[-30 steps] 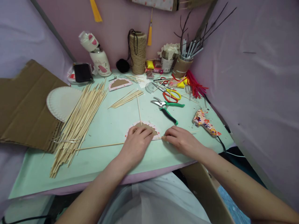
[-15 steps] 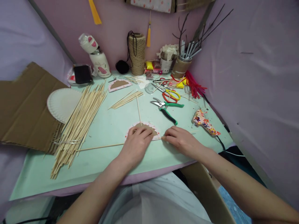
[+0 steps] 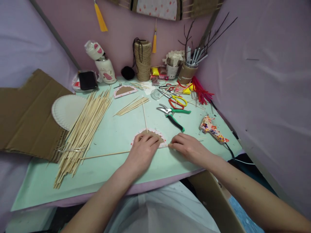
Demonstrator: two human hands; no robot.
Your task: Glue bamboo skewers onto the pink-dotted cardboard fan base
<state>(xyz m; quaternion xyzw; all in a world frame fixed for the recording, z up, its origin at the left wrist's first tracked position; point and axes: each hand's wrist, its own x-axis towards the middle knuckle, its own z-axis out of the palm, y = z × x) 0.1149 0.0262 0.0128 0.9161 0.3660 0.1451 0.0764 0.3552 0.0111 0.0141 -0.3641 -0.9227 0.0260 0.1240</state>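
A half-circle of cardboard (image 3: 159,136) with a pink-spotted white border lies near the table's front. My left hand (image 3: 143,149) rests on it, fingers laid over its surface and pressing down. Along its straight edge runs a bamboo skewer (image 3: 107,155), which sticks out to the left and passes beneath my left hand. At the right corner, my right hand (image 3: 183,145) is closed in a pinch on the skewer; its fingertips hide the exact grip. A short skewer (image 3: 145,116) points away from the half-circle's curved side, its near end at my left fingers.
Bundled skewers (image 3: 82,132), a paper plate (image 3: 66,111) and corrugated cardboard (image 3: 29,119) lie left. Pruning shears (image 3: 173,113) and scissors (image 3: 178,102) lie beyond my hands; a patterned glue gun (image 3: 212,129) is right. A second half-circle (image 3: 125,91) and a twine spool (image 3: 143,61) stand farther back.
The whole view has shifted slightly, with the scene lower in the picture. Both hands keep their places on the half-circle and skewer.
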